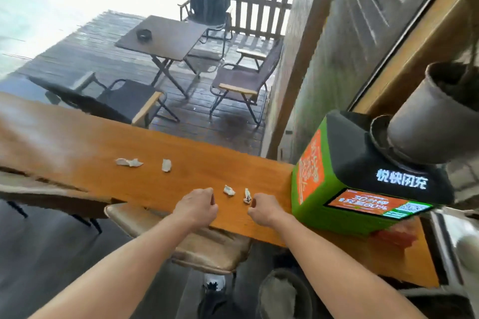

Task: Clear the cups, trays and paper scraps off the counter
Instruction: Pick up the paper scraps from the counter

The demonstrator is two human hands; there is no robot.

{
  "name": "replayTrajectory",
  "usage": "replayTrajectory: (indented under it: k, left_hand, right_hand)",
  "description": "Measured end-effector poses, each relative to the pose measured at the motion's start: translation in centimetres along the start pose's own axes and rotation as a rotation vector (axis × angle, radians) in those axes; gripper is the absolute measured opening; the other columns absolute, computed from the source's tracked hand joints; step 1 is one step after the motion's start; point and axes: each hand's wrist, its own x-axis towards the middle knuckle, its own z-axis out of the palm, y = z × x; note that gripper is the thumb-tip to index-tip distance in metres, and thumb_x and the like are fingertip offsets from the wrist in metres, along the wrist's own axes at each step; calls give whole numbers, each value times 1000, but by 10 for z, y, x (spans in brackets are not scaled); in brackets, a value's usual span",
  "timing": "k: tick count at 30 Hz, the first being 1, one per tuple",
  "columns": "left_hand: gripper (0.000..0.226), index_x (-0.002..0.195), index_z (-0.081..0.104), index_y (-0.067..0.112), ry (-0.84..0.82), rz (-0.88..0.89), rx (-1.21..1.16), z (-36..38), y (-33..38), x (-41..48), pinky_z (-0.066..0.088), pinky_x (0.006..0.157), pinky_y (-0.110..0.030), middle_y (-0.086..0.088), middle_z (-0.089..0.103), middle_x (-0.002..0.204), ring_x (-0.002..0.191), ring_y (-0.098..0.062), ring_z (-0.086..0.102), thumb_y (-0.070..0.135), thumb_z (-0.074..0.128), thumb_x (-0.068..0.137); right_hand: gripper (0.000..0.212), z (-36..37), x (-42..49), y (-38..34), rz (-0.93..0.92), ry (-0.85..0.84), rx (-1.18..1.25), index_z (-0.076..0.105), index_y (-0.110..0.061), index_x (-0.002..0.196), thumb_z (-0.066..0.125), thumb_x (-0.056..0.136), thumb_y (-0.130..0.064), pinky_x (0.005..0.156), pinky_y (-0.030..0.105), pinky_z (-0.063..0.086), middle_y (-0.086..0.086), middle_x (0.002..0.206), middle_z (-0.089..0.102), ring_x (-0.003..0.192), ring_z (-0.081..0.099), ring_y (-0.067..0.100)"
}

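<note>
We have both hands on the counter (77, 142); the right hand (261, 208) lies curled, its fingertips touching the nearest paper scrap (247, 195), whose long axis runs away from us; the left hand (197, 204), loosely closed and holding nothing visible, sits just left of a second scrap (229, 190); two more scraps (129, 162) lie farther left.

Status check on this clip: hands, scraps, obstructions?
Left hand and right hand curled, grip unclear. Four paper scraps on wooden counter; nearest by right fingertips. Green charging kiosk crowds right.
</note>
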Motion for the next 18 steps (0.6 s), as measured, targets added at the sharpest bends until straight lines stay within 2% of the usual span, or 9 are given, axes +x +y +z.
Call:
replayTrajectory:
  k: [3, 7, 12, 15, 18]
  left_hand:
    - [14, 98, 58, 19, -45, 3, -6, 1, -8, 48, 50, 78, -37, -3, 66, 100, 94, -24, 61, 29, 49, 94]
    - [15, 98, 57, 18, -143, 5, -4, 16, -17, 96, 53, 77, -39, -5, 67, 97, 92, -27, 62, 28, 48, 92]
    - [25, 115, 52, 16, -197, 59, 8, 44, -13, 138, 50, 79, -40, -10, 59, 113, 102, -31, 59, 31, 48, 95]
    - [30, 122, 49, 20, -166, 55, -13, 60, -13, 153, 50, 81, -41, -8, 56, 121, 107, -31, 60, 34, 50, 95]
    - [40, 130, 44, 24, -116, 60, -12, 69, -13, 163, 53, 79, -40, -9, 50, 128, 106, -31, 60, 38, 55, 94]
  right_hand:
    - [8, -5, 33, 1, 62, 11, 29, 59, -16, 91, 54, 90, -21, 74, 30, 41, 13, 116, 66, 105, 60, 32]
    - [24, -3, 60, 2, 155, -1, 55, 63, -9, 110, 54, 93, -23, 84, 35, 47, 15, 120, 65, 109, 59, 32]
    - [29, 9, 87, 12, 240, 5, 99, 58, -13, 117, 57, 92, -27, 86, 38, 50, 13, 123, 62, 110, 58, 31]
    - [35, 19, 100, 12, 266, 41, 129, 53, -19, 124, 62, 93, -33, 77, 32, 44, 8, 123, 61, 110, 58, 28]
    - [41, 29, 110, 11, 275, 81, 165, 49, -22, 130, 62, 93, -35, 81, 35, 44, 8, 126, 57, 113, 56, 28]
